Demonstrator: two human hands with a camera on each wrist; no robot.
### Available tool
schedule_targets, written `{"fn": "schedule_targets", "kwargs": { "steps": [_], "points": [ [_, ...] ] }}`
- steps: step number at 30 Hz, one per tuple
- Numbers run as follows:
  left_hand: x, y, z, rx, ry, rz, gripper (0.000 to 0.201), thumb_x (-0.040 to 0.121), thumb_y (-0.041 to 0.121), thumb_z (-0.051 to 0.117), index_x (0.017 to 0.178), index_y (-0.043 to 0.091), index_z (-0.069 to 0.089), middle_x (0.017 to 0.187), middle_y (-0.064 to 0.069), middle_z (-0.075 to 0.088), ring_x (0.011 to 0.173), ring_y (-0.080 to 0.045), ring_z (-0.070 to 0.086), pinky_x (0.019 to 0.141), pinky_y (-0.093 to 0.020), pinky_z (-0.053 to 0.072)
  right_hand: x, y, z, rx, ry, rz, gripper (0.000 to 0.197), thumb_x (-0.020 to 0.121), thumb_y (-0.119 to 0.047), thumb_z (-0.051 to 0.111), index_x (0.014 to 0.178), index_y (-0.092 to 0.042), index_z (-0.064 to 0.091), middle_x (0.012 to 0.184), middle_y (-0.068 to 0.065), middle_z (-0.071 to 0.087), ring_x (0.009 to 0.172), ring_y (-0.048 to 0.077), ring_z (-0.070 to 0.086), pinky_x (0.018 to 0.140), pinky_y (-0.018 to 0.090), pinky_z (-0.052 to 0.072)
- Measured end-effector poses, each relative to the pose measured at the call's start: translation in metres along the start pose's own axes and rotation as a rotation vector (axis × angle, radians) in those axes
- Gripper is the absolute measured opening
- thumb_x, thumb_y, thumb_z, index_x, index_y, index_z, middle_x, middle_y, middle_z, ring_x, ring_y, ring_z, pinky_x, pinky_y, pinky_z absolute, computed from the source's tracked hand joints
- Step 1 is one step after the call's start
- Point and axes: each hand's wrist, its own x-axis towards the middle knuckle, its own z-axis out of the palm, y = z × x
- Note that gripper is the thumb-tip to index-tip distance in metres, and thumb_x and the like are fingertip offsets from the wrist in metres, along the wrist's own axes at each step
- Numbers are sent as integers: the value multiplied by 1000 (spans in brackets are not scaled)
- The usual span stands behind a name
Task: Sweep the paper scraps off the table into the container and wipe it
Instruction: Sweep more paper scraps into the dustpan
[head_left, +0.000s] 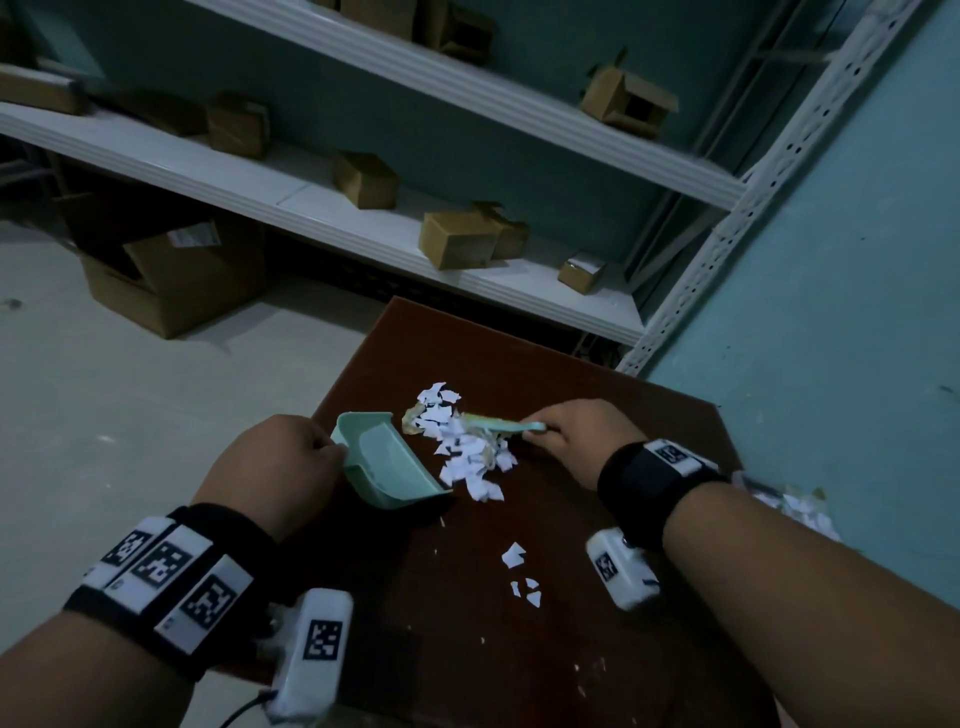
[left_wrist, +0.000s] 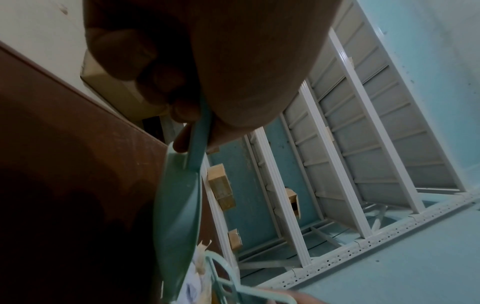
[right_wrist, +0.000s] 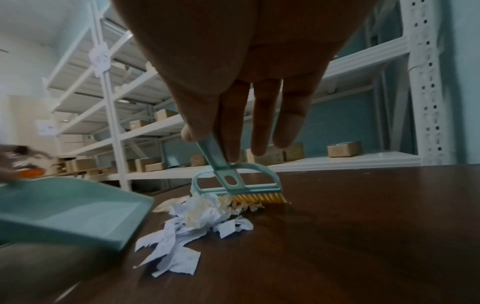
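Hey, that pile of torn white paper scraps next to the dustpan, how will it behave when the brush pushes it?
The torn white paper scraps look thin and crumpled, so probably very light and floppy. Pushed by the small teal brush with yellow bristles, they would likely bunch and slide on the smooth dark brown table. Some may scatter or slip under the teal plastic dustpan.

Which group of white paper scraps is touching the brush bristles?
The big pile of white paper scraps beside the teal dustpan; the few loose scraps lie apart, nearer the person.

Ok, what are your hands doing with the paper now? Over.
Left hand holds dustpan. Right hand holds brush, pushing paper pile. Few scraps lie apart, nearer.
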Motion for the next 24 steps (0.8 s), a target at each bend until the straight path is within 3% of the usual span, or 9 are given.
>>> {"fn": "schedule_targets", "kwargs": {
  "steps": [4,8,10,13,16,18,24],
  "points": [
    [0,-1,-2,10,-9,22,29,94,33,64,74,16,75,76,-4,70,72,-17,64,70,-35,54,-40,-2,-3,-79,-29,-103,32,105,-43,49,132,-39,66,108,-14,66,97,5,52,90,29,45],
    [-1,3,-4,34,6,27,28,94,33,63,75,15,74,76,-4,69,70,-15,62,65,-33,50,-47,0,-12,-81,51,-117,33,105,-43,48,134,-39,63,116,-16,67,100,1,47,97,31,46],
    [-3,5,-4,49,4,20,28,94,33,63,75,16,74,75,-4,69,69,-14,62,61,-32,48,-34,2,-14,-69,124,-93,35,104,-43,49,136,-38,62,121,-13,68,106,7,54,99,32,47],
    [-2,4,-5,65,15,9,29,95,33,62,76,16,75,76,-4,69,70,-16,63,65,-33,53,6,4,-10,26,190,9,35,104,-45,50,134,-36,65,124,-7,70,111,17,62,95,36,51],
    [-2,1,-6,105,41,18,30,95,32,61,74,14,74,74,-5,67,69,-16,61,57,-29,43,48,1,-1,97,206,110,33,103,-47,52,127,-32,70,119,0,73,105,23,65,85,34,51],
    [-2,-2,-7,125,43,13,31,94,31,61,72,13,73,73,-5,66,67,-15,60,53,-28,39,67,-7,2,120,202,142,34,103,-46,53,127,-30,70,120,2,72,108,26,65,88,36,52],
    [-3,-11,-9,150,53,3,31,94,32,61,72,13,72,74,-5,67,68,-16,60,56,-30,41,81,-45,11,31,31,-15,33,103,-45,54,132,-36,67,121,-2,72,111,23,64,95,37,51]
  ]
}}
